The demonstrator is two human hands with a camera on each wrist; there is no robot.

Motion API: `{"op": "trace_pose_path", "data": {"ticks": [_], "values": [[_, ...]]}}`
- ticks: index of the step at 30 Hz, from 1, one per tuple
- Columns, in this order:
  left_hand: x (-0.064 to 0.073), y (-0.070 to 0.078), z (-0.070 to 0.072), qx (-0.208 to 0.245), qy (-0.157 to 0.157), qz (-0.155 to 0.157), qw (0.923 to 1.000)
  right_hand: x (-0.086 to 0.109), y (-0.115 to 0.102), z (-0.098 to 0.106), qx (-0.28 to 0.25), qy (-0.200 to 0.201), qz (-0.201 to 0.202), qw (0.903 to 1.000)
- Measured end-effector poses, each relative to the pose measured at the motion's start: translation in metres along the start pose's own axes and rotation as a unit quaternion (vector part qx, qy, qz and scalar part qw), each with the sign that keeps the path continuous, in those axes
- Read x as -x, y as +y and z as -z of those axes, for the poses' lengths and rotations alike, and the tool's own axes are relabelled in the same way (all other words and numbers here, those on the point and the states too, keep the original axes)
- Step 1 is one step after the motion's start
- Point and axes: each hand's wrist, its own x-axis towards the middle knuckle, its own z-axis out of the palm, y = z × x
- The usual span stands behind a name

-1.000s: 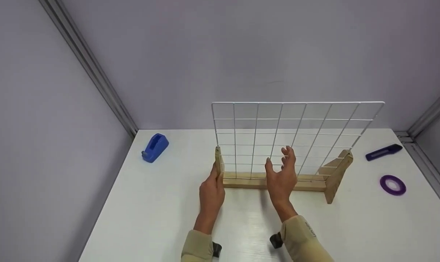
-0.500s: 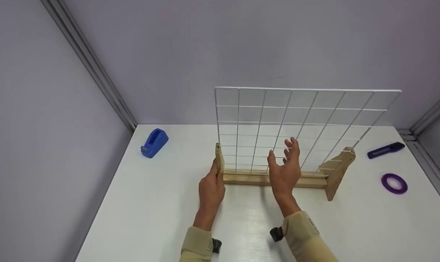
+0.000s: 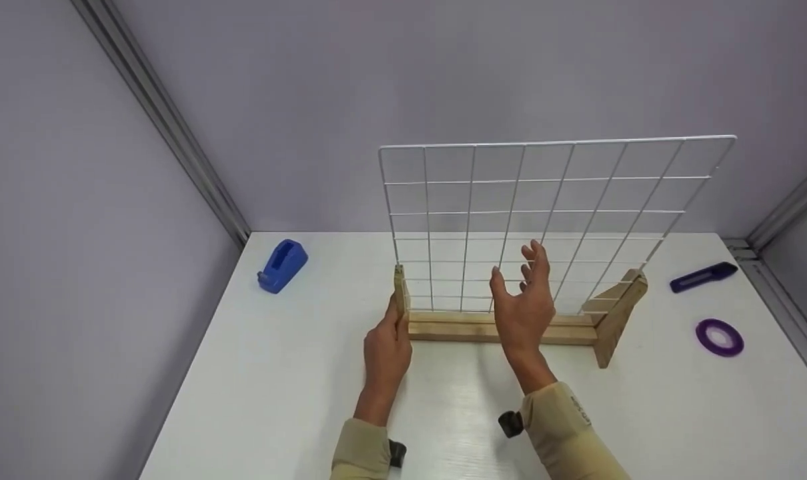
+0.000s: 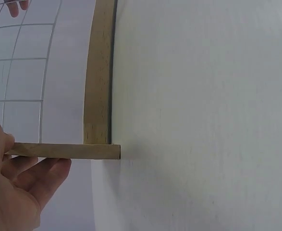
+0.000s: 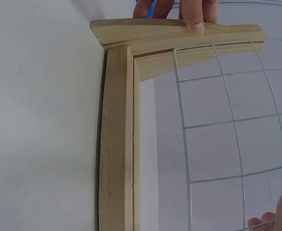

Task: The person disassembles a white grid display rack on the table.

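Note:
In the head view, a white wire grid [image 3: 483, 212] leans up and back between the two side panels of a wooden stand [image 3: 497, 330]. My left hand [image 3: 387, 350] pinches the stand's left side panel [image 4: 78, 151], thumb on the inner face and fingers on the outer face, as the left wrist view shows. My right hand [image 3: 527, 317] is raised at the middle of the grid, thumb and fingers spread apart. Its fingertips lie close against a grid wire in the right wrist view; whether they bear on it is hard to tell.
A blue tape dispenser [image 3: 283, 267] stands at the back left of the white table [image 3: 277, 387]. Towards the right lie a dark box cutter [image 3: 703, 277] and a purple roll of tape [image 3: 719, 337]. A wall [image 3: 323, 120] rises behind the table.
The grid's top edge has risen, and its bottom edge sits slightly higher above the stand's base. My right hand has moved up and slightly right. The left hand stays on the side panel.

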Motion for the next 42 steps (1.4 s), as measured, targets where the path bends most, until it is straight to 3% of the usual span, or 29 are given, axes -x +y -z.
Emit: {"op": "trace_pose_path", "data": {"ticks": [12, 42], "values": [[0.000, 0.000, 0.001, 0.019, -0.008, 0.020, 0.9996, -0.006, -0.009, 0.004, 0.014, -0.001, 0.017, 0.9998], [-0.002, 0.002, 0.007, 0.044, -0.029, 0.010, 0.9986, -0.024, -0.031, 0.009, 0.015, 0.025, 0.071, 0.9971]]}}
